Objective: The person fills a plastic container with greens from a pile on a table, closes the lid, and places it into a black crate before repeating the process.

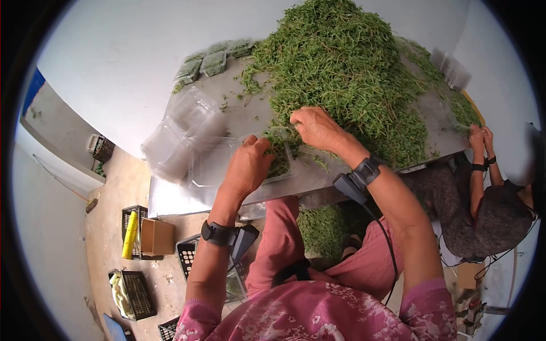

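An open clear plastic clamshell box [203, 163] lies near the table's front edge, its lid half spread to the left and its other half holding leafy green sprigs [278, 165]. My left hand [249, 166] is closed, fingers curled over the filled half, against the greens; what lies between the fingertips is hidden. At the front edge of a big heap of green sprigs [341, 68], my right hand [321, 131] is closed in a pinch among the stems, right of the box. Its fingertips are partly hidden.
Stacked empty clamshells [168, 149] stand left on the metal table [236, 116]. Filled boxes [213, 63] sit at the back left. Another person's hands [480, 136] work at the right end. Black crates [139, 292] and a cardboard box [157, 237] lie on the floor.
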The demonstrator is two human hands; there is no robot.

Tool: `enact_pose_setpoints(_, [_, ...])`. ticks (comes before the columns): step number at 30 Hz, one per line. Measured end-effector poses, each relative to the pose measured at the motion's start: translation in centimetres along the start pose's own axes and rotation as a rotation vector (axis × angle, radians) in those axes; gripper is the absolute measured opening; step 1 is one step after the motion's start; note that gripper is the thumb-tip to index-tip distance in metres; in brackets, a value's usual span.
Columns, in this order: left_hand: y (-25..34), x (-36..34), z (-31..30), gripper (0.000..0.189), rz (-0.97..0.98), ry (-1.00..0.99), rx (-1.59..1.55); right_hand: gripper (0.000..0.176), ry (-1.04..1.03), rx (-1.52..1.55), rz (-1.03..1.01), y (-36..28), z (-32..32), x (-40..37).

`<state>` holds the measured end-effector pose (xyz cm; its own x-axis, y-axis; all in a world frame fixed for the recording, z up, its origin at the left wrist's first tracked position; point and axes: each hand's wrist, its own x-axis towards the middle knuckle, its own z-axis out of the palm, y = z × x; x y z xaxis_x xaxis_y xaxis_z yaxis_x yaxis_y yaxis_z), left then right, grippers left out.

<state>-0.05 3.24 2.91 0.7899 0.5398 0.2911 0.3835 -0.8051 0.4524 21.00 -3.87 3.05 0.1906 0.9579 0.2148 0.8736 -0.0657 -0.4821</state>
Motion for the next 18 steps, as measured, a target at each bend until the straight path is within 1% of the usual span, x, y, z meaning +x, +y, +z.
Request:
enact_pose_setpoints(3, [-1.3, 0.5, 1.5, 0.020, 0.022, -0.136, 0.007, 0.028, -0.097, 0.049, 0.028, 0.7, 0.6, -1.3])
enact_pose_setpoints(6, [-1.5, 0.9, 1.7, 0.023, 0.014, -0.186, 0.015, 0.036, -0.193, 0.047, -0.036, 1.1, 1.5, -1.7])
enact_pose_setpoints(7, [-1.6, 1.0, 1.8, 0.024, 0.025, -0.198, 0.025, 0.042, -0.195, 0.051, -0.066, 1.0, 1.8, -1.8])
enact_pose_setpoints(10, [-1.7, 1.2, 2.0, 0.028, 0.046, -0.222, 0.054, 0.045, -0.252, 0.086, -0.036, 0.5, 2.4, -1.7])
enact_pose_setpoints(11, [-1.5, 1.2, 2.0, 0.028, 0.044, -0.226, 0.060, 0.039, -0.238, 0.084, -0.007, 0.2, 2.6, -1.7])
enact_pose_setpoints(14, [-1.3, 1.4, 2.0, 0.030, 0.019, -0.248, 0.073, 0.032, -0.238, 0.035, 0.017, 0.5, 3.7, -1.4])
enact_pose_setpoints(15, [-1.3, 1.5, 2.0, 0.031, 0.008, -0.258, 0.077, 0.019, -0.138, 0.046, -0.017, 0.4, 4.0, -1.6])
enact_pose_setpoints(18, [-1.5, 1.6, 2.0, 0.030, 0.015, -0.266, 0.063, 0.010, -0.084, 0.068, 0.016, 0.5, 4.5, -1.7])
